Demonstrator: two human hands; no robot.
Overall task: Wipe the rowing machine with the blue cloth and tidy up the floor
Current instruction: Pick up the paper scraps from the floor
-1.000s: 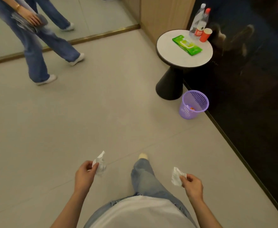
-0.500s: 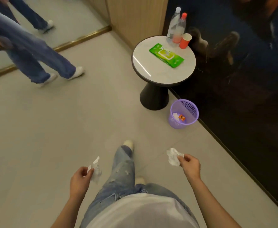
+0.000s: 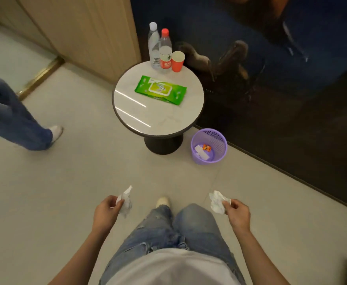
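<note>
Pale grey tiled floor point(image 3: 65, 182) carrying a round white-topped desk point(image 3: 158, 118) and, just beside its black base, a purple plastic mesh wastebasket point(image 3: 219, 138). Left hand point(image 3: 106, 212) pinches a crumpled white tissue point(image 3: 125, 202). Right hand point(image 3: 237, 214) pinches a second crumpled white tissue point(image 3: 216, 202), both well apart from the wastebasket.

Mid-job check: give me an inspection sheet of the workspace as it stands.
Surface: pale tiled floor, wearer standing on it.
Job's things: left tissue and right tissue, both crumpled, in hand; purple bin holds paper and an orange wrapper; blue cloth, rowing machine not in view.
Clutter: round table carries wipes pack, white-capped bottle, red-capped bottle, red cup.
Grips: left hand pinches its tissue; right hand likewise.
Cables: nothing seen.
Surroundings: another person's leg at left; wood panel and dark glossy wall behind.
</note>
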